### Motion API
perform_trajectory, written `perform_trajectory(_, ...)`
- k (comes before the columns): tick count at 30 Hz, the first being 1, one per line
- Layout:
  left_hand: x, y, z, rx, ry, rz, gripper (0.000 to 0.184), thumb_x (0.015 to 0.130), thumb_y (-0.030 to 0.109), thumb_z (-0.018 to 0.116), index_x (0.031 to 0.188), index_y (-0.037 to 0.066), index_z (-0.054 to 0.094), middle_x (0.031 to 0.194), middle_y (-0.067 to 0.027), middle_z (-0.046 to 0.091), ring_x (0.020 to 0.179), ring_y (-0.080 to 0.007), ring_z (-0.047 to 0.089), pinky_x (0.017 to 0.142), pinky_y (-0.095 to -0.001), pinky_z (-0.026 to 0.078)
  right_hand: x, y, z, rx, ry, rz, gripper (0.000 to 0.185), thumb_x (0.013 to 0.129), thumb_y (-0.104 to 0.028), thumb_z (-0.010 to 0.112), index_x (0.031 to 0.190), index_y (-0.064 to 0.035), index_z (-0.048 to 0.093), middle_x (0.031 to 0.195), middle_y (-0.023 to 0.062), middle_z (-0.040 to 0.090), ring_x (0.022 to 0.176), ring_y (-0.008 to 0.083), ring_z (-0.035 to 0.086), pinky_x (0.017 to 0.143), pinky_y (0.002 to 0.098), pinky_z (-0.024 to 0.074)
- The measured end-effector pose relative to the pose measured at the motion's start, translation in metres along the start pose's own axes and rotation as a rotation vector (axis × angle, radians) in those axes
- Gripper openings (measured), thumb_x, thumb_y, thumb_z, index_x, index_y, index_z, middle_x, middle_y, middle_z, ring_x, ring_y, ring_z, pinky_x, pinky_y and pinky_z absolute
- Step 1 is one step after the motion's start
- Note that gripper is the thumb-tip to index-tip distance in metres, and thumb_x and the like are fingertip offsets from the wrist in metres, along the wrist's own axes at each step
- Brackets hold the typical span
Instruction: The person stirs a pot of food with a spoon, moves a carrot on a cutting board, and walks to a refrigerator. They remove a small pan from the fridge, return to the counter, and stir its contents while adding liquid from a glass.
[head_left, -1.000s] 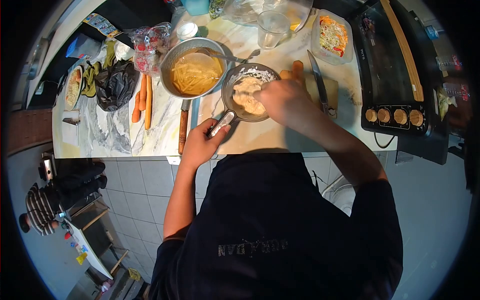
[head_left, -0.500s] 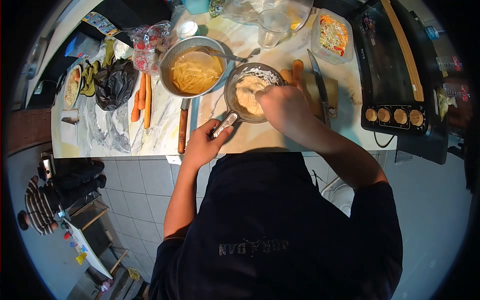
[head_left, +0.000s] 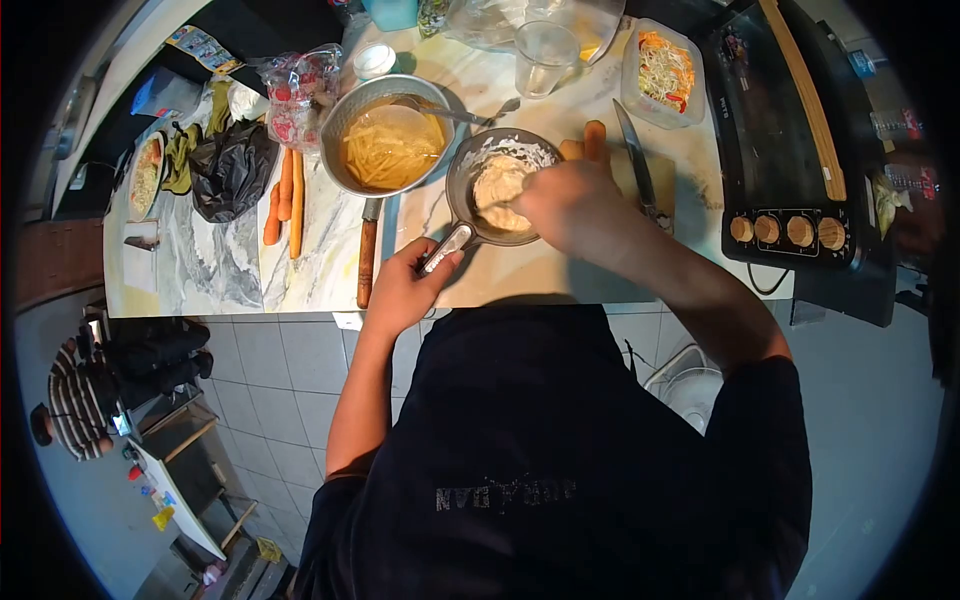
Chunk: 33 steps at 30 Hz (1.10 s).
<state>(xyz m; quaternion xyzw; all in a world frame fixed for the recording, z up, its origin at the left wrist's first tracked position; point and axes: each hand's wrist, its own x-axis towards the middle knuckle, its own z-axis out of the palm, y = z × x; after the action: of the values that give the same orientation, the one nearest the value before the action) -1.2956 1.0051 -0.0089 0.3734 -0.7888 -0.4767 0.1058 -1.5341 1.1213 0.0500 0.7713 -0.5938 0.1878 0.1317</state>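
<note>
My left hand [head_left: 405, 290] is closed around the handle of a small frying pan [head_left: 458, 190], which rests near the counter's front edge. Thick beige batter [head_left: 500, 182] fills the pan, with white residue along its far wall. Over the pan's right side, my right hand [head_left: 570, 205] is closed and blurred by motion; whatever it grips is hidden by the fingers. Left of the pan stands a larger saucepan [head_left: 333, 165] holding pale strips in yellowish liquid, with a ladle [head_left: 455, 114] lying across its rim.
A knife [head_left: 636, 150] lies on a cutting board [head_left: 657, 180] at right, beside a carrot [head_left: 596, 138]. Behind are a plastic cup [head_left: 546, 60] and a tub of shredded vegetables [head_left: 665, 75]. A toaster oven [head_left: 790, 150] bounds the right; carrots [head_left: 296, 205] and a black bag [head_left: 230, 170] lie left.
My right hand has shifted slightly within its motion over the pan, and the batter's surface has a different shape. My left hand keeps its hold on the handle.
</note>
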Motion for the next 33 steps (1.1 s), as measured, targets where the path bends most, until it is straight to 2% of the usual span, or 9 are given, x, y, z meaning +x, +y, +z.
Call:
perform_trajectory(3, -0.003, 0.0, 0.0, -0.01, -0.011, -0.033, 0.033, 0.089, 0.034, 0.071, 0.092, 0.001, 0.065, 0.057, -0.0009, 0.048, 0.052, -0.0081, 0.038, 0.048, -0.0286, 0.032, -0.006, 0.004, 0.0, 0.022, -0.126, -0.014, 0.008, 0.069, -0.014, 0.065, 0.067, -0.0058, 0.066, 0.067, 0.0114, 0.061, 0.063, 0.0286, 0.065, 0.057, 0.0402, 0.0535)
perform_trajectory(9, -0.003, 0.007, -0.001, 0.01, -0.014, 0.025, 0.033, 0.089, 0.034, 0.071, 0.093, 0.001, 0.065, 0.059, -0.0023, 0.05, 0.053, -0.0085, 0.039, 0.049, -0.0288, 0.032, 0.004, 0.005, 0.013, -0.197, 0.062, 0.069, 0.007, 0.072, -0.012, 0.062, 0.07, -0.0052, 0.063, 0.072, 0.0108, 0.059, 0.064, 0.0275, 0.064, 0.057, 0.0413, 0.0525)
perform_trajectory(12, -0.003, 0.007, -0.003, 0.06, 0.004, 0.014, 0.033, 0.089, 0.033, 0.071, 0.093, 0.001, 0.065, 0.058, -0.003, 0.05, 0.053, -0.0086, 0.038, 0.049, -0.0291, 0.032, 0.001, 0.019, 0.016, -0.143, -0.014, 0.173, 0.009, 0.073, -0.012, 0.06, 0.069, -0.0048, 0.062, 0.075, 0.0127, 0.06, 0.066, 0.0284, 0.065, 0.059, 0.0417, 0.0529)
perform_trajectory(14, -0.001, 0.004, -0.001, 0.05, -0.001, 0.007, 0.033, 0.089, 0.033, 0.071, 0.093, 0.001, 0.065, 0.058, -0.0036, 0.051, 0.052, -0.0089, 0.038, 0.049, -0.0293, 0.032, 0.001, 0.028, 0.015, 0.021, -0.067, 0.123, 0.01, 0.074, -0.012, 0.06, 0.072, -0.004, 0.065, 0.077, 0.0151, 0.063, 0.069, 0.0299, 0.066, 0.061, 0.0417, 0.0533)
perform_trajectory(18, -0.002, 0.006, 0.0, 0.039, 0.004, -0.011, 0.033, 0.088, 0.033, 0.071, 0.091, 0.001, 0.065, 0.058, -0.0035, 0.051, 0.052, -0.009, 0.038, 0.048, -0.0294, 0.032, 0.002, 0.006, 0.009, -0.03, -0.156, 0.052, 0.011, 0.072, -0.013, 0.061, 0.073, -0.004, 0.067, 0.074, 0.0154, 0.064, 0.068, 0.0313, 0.067, 0.061, 0.0413, 0.0533)
perform_trajectory(20, -0.004, 0.003, 0.002, 0.009, 0.013, -0.012, 0.033, 0.089, 0.033, 0.071, 0.09, 0.001, 0.065, 0.058, -0.0034, 0.05, 0.053, -0.0087, 0.039, 0.048, -0.0291, 0.032, 0.001, -0.003, -0.014, 0.027, -0.264, 0.03, 0.011, 0.075, -0.006, 0.057, 0.077, -0.0056, 0.068, 0.073, 0.0122, 0.063, 0.073, 0.0305, 0.067, 0.068, 0.0433, 0.0525)
perform_trajectory(24, -0.005, 0.002, -0.001, -0.019, 0.011, 0.009, 0.032, 0.089, 0.033, 0.071, 0.089, 0.001, 0.064, 0.058, -0.0027, 0.05, 0.053, -0.0082, 0.038, 0.048, -0.0289, 0.032, -0.008, -0.003, -0.035, 0.011, -0.308, 0.126, 0.008, 0.073, -0.006, 0.059, 0.072, -0.0062, 0.067, 0.069, 0.0118, 0.062, 0.071, 0.0317, 0.066, 0.066, 0.0453, 0.0514)
perform_trajectory(26, -0.005, -0.001, -0.002, 0.004, -0.006, 0.02, 0.032, 0.089, 0.033, 0.071, 0.09, 0.001, 0.064, 0.058, -0.0024, 0.049, 0.052, -0.0082, 0.038, 0.048, -0.0286, 0.032, -0.006, -0.003, -0.05, -0.053, -0.191, 0.189, 0.004, 0.066, -0.003, 0.064, 0.064, -0.0047, 0.067, 0.064, 0.0148, 0.063, 0.063, 0.0307, 0.067, 0.057, 0.0411, 0.0526)
perform_trajectory(33, -0.004, -0.009, 0.006, -0.033, -0.072, -0.041, 0.033, 0.09, 0.034, 0.069, 0.099, 0.003, 0.065, 0.057, -0.0018, 0.049, 0.052, -0.0084, 0.041, 0.049, -0.0278, 0.033, -0.015, -0.001, -0.02, -0.142, -0.261, 0.151, 0.002, 0.07, -0.004, 0.063, 0.068, -0.0046, 0.063, 0.068, 0.011, 0.061, 0.067, 0.0305, 0.065, 0.06, 0.0417, 0.0517)
